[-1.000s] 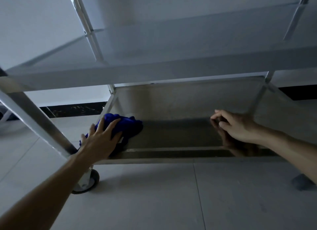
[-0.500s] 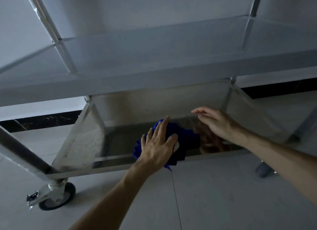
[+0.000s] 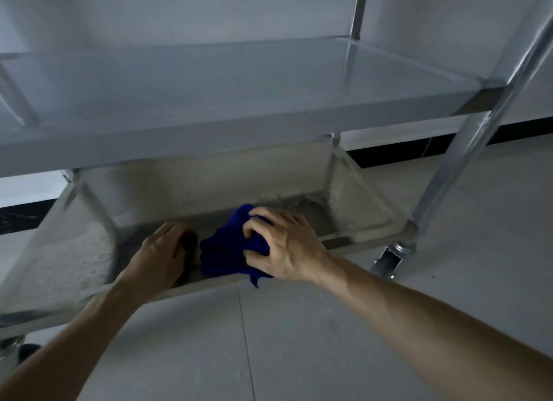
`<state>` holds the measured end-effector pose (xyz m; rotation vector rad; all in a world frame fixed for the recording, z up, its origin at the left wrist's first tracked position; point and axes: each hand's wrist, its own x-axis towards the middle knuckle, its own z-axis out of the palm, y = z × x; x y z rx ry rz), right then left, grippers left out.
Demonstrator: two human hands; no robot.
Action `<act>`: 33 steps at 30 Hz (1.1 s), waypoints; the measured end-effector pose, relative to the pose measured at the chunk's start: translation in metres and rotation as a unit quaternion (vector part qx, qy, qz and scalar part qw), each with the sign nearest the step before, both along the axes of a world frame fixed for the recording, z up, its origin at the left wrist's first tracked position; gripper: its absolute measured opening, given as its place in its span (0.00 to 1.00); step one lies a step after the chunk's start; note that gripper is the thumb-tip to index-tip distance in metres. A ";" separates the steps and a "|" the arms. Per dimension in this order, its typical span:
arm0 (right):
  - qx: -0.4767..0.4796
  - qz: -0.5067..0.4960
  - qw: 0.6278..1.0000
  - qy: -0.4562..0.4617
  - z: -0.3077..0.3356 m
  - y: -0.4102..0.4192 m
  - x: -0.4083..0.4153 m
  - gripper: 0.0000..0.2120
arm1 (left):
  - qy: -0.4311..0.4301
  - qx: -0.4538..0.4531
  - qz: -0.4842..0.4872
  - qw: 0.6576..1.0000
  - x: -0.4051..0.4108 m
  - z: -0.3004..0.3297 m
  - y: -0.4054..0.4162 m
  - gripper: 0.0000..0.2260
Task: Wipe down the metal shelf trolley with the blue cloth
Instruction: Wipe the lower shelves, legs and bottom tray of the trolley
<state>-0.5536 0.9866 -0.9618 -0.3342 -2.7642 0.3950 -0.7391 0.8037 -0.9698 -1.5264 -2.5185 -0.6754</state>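
Note:
The metal shelf trolley [image 3: 239, 131] fills the view, and I look under its middle shelf at the bottom tray [image 3: 362, 221]. The crumpled blue cloth [image 3: 223, 251] lies on the tray's near middle and hangs a little over the front rim. My right hand [image 3: 284, 245] grips the cloth from the right, fingers dug into it. My left hand [image 3: 164, 251] rests on the tray floor just left of the cloth, holding nothing, its fingertips bent down in shadow.
A slanted metal upright [image 3: 466, 149] and a castor [image 3: 392, 257] stand at the trolley's right front corner. Another castor [image 3: 15, 349] shows at the far left. Grey floor tiles [image 3: 299, 341] lie in front, and a white wall with a dark skirting runs behind.
The blue cloth went from my left hand to my right hand. It slid from the tray's left end to its middle, and my view swung to the right.

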 end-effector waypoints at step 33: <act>0.107 -0.070 0.983 -0.130 0.009 0.106 0.114 0.41 | -0.035 -0.154 0.042 0.987 0.003 0.006 -0.002 0.21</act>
